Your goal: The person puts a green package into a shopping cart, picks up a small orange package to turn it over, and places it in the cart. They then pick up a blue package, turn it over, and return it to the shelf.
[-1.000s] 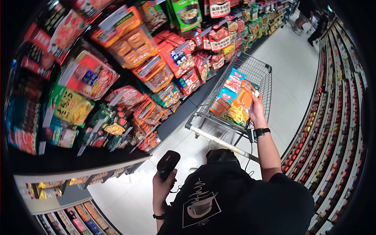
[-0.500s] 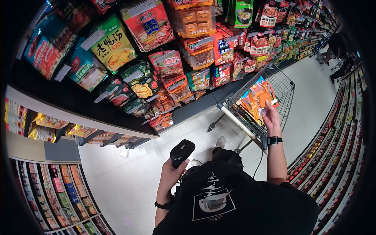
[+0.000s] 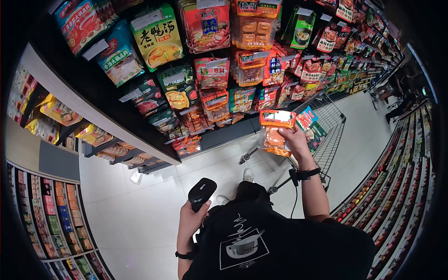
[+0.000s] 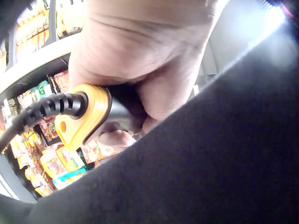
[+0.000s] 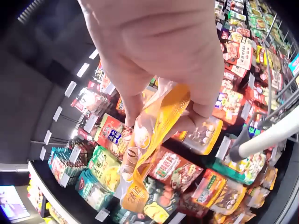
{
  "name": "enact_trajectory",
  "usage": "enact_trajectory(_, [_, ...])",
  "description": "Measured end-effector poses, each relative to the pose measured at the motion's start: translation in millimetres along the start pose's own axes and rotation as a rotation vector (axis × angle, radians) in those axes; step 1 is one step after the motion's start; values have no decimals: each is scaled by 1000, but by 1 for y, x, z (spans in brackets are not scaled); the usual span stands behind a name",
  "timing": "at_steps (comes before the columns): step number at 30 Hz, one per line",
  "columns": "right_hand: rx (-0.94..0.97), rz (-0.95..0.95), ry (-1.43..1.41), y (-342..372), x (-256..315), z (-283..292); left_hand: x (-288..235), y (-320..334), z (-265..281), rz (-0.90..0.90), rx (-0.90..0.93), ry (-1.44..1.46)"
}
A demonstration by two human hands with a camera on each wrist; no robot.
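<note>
My left hand [image 3: 189, 223] grips a black handheld barcode scanner [image 3: 202, 190], its head tilted up in front of my body. In the left wrist view, the scanner's handle shows a yellow end cap [image 4: 93, 109] with a ribbed cable coming out. With my right hand [image 3: 297, 143] I pinch an orange packet of hotpot seasoning [image 3: 274, 136] at its right edge. Through its clear window, blocks show. The packet hangs in front of the shelf rack, left of the shopping cart [image 3: 344, 117]. Seen edge-on in the right wrist view, the packet [image 5: 161, 121] lies between thumb and fingers.
Inside the cart lie a blue-and-red packet [image 3: 306, 117] and a dark green packet [image 3: 319, 132]. Rows of seasoning packets [image 3: 205, 28] hang on the rack ahead. Shelves of jars [image 3: 396, 158] line the right side. People [image 3: 400, 105] stand farther down the aisle.
My right hand has lifted the orange packet out of the cart and brought it left toward the rack. The view has turned left. My left hand keeps its grip on the scanner.
</note>
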State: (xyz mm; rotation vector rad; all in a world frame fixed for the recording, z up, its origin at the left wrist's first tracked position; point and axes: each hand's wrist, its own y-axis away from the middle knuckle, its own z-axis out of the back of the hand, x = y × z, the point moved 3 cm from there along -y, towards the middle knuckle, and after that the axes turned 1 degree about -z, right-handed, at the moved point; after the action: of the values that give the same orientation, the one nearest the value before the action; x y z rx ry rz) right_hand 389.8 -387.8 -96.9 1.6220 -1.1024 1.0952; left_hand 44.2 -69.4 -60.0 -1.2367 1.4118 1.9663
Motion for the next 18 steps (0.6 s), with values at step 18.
enact_trajectory(18, [82, 0, 224, -6, -17, -44, 10, -3, 20, -5, -74, 32])
